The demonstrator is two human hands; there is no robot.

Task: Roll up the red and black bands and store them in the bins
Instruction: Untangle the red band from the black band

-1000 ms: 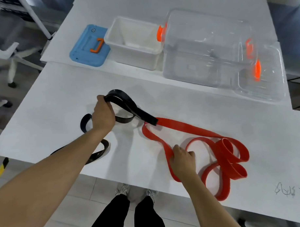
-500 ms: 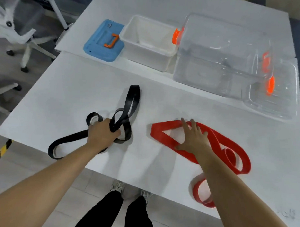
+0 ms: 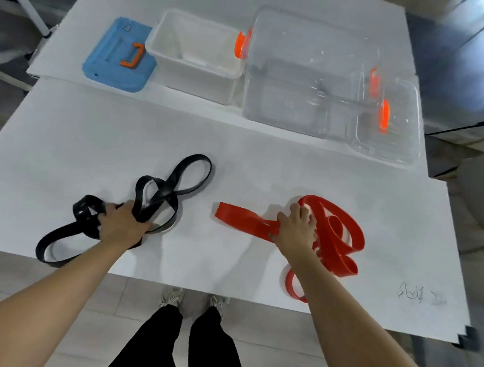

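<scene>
On the worktop [image 3: 99, 140], the left hand [image 3: 121, 225] grips the tangled black band [image 3: 178, 181], while the right hand [image 3: 295, 230], apparently pinching, holds the red band [image 3: 340, 241], whose flat free end runs leftward from that grip.

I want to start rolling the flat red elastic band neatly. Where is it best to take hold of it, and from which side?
Probably at the flat free end of the red elastic band, coming from above on its left. That end lies flat and doubled on the white table, apart from the tangled loops by the right hand, so a roll can begin there.
</scene>
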